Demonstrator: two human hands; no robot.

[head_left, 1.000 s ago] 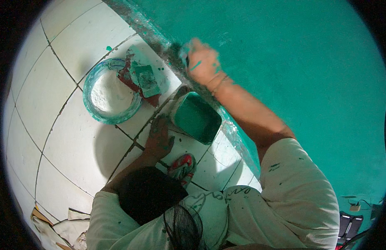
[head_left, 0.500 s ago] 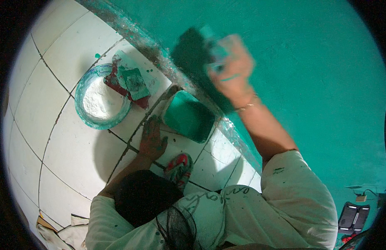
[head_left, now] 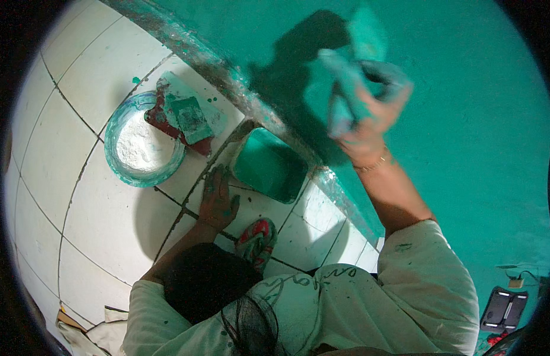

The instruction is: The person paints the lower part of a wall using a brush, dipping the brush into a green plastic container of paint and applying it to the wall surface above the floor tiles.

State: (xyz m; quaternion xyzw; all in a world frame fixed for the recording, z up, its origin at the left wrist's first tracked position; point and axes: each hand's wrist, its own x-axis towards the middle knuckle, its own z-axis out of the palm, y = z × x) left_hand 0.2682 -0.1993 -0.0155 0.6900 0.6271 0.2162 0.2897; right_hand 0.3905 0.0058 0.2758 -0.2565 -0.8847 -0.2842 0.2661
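Note:
My right hand [head_left: 370, 113] is raised in front of the green wall [head_left: 464, 154], smeared by motion. Its fingers close round a thin, flat, green-smeared piece [head_left: 368, 32] that sticks out beyond them; its exact kind is too blurred to make out. My left hand [head_left: 217, 202] lies flat on the white floor tiles, fingers stretched, with green stains on it. Right beside its fingertips stands a rectangular tub [head_left: 301, 193] with green paint inside. A round, paint-stained basin [head_left: 115, 157] of white powder is farther left.
Flat green-smeared scraper-like pieces [head_left: 192, 121] lie across the basin's right rim and the tiles. A rough, stained ledge [head_left: 227, 77] runs along the wall's foot. My foot in a red patterned slipper [head_left: 257, 237] is near the tub. At lower right lies a black flat device [head_left: 504, 310].
My right hand has moved to the right and turned, taking the flat piece with it along the wall. My left hand stays on the tiles.

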